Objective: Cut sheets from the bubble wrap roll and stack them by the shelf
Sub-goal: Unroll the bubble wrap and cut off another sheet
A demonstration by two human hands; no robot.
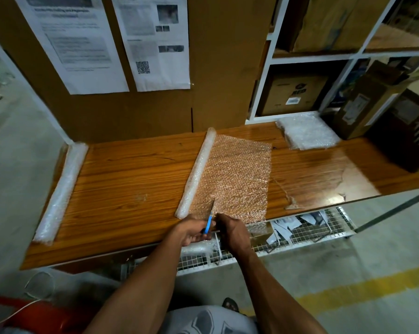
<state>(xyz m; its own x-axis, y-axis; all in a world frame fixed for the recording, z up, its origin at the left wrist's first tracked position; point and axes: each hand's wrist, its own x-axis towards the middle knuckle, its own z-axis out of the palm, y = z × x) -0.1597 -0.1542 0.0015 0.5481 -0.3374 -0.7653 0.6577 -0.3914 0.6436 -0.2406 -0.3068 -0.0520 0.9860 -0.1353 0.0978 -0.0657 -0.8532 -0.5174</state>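
A bubble wrap roll (198, 172) lies across the wooden table (136, 174), with a sheet (239, 174) unrolled from it to the right. Blue-handled scissors (209, 220) point away from me, their blades in the sheet's near edge close to the roll. My left hand (192, 233) grips the scissor handles. Just to their right, my right hand (235, 233) holds the sheet's near edge, which hangs over the table front. A stack of cut sheets (307, 133) rests at the back right, against the white shelf (261, 116).
A second bubble wrap roll (61, 191) lies along the table's left end. Cardboard boxes (362, 104) stand at the right on the table and in the shelf. A wire basket (307, 235) with paper scraps hangs under the table front. Peeling film (307, 186) covers the table's right part.
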